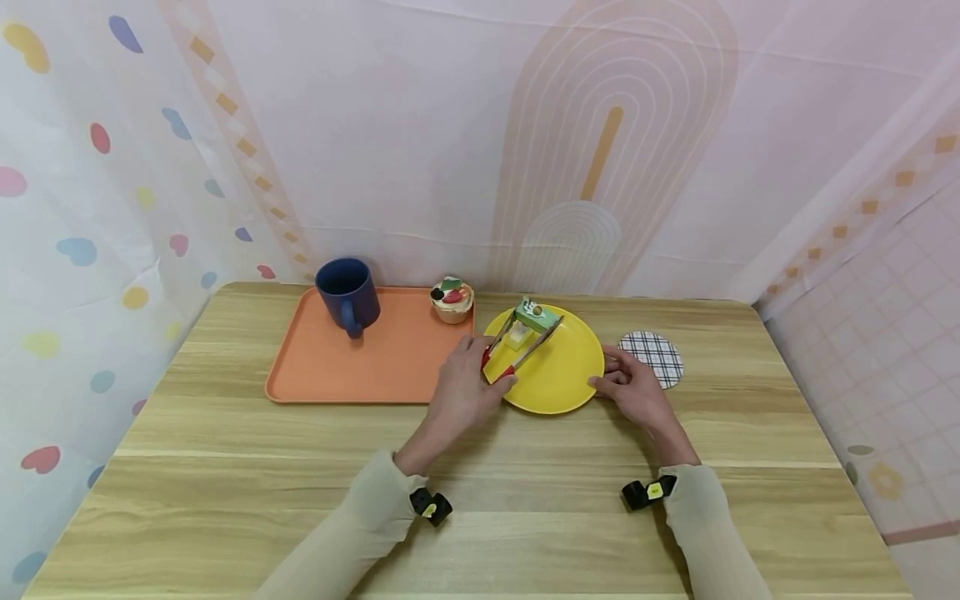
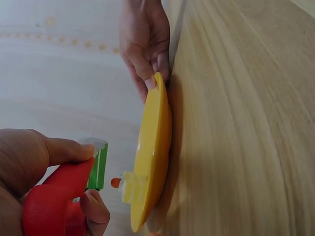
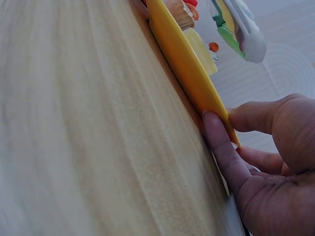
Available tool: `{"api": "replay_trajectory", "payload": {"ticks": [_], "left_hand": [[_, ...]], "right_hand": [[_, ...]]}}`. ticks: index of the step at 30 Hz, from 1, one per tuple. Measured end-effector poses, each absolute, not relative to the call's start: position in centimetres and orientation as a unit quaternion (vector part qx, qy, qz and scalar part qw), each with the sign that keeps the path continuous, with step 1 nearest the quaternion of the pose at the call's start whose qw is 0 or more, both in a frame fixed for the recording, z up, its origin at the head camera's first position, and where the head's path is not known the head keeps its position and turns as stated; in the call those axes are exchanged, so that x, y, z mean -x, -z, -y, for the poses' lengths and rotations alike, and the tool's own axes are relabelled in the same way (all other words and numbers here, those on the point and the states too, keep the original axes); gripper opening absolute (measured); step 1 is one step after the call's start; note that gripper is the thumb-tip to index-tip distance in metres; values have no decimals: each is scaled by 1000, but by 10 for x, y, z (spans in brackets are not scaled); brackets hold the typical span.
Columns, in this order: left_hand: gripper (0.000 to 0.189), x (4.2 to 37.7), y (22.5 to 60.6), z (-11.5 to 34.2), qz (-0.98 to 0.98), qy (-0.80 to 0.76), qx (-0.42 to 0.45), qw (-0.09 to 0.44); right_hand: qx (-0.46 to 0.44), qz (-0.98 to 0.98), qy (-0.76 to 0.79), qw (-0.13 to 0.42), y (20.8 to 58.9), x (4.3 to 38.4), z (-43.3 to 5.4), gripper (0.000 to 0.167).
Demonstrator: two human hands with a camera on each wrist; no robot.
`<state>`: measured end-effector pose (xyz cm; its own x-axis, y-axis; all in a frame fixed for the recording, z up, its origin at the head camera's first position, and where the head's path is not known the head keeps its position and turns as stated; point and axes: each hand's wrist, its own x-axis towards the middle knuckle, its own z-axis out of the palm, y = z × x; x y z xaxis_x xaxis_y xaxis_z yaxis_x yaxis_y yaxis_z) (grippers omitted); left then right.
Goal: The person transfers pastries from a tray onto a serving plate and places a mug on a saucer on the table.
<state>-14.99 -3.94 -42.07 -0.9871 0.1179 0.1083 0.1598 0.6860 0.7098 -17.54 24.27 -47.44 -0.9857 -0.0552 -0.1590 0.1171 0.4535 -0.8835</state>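
Note:
My left hand (image 1: 467,382) grips red-handled tongs (image 1: 507,372) with metal arms. Between the tongs' ends is a green slice of toy cake (image 1: 536,315) with a small round topping, over the far left part of a yellow plate (image 1: 558,385). In the right wrist view this green slice (image 3: 231,40) hangs apart from the plate's surface. A pale yellow block-shaped toy cake (image 1: 517,336) with a small orange piece on top sits on the plate. My right hand (image 1: 636,392) pinches the plate's right rim, thumb above and fingers beneath.
Left of the plate lies an orange tray (image 1: 367,371), bearing a dark blue mug (image 1: 348,292) and a toy cupcake (image 1: 452,303) with fruit on top. Behind my right hand is a round checked coaster (image 1: 658,357). A patterned curtain (image 1: 420,150) hangs along the wooden table's (image 1: 525,517) back edge.

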Motion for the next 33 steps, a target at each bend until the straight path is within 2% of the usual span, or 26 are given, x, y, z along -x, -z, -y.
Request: {"api": "replay_trajectory", "payload": {"ticks": [33], "left_hand": [[58, 156, 440, 9, 927, 358, 113, -22]], "right_hand": [[-17, -850, 521, 79, 471, 171, -241, 64]]}}
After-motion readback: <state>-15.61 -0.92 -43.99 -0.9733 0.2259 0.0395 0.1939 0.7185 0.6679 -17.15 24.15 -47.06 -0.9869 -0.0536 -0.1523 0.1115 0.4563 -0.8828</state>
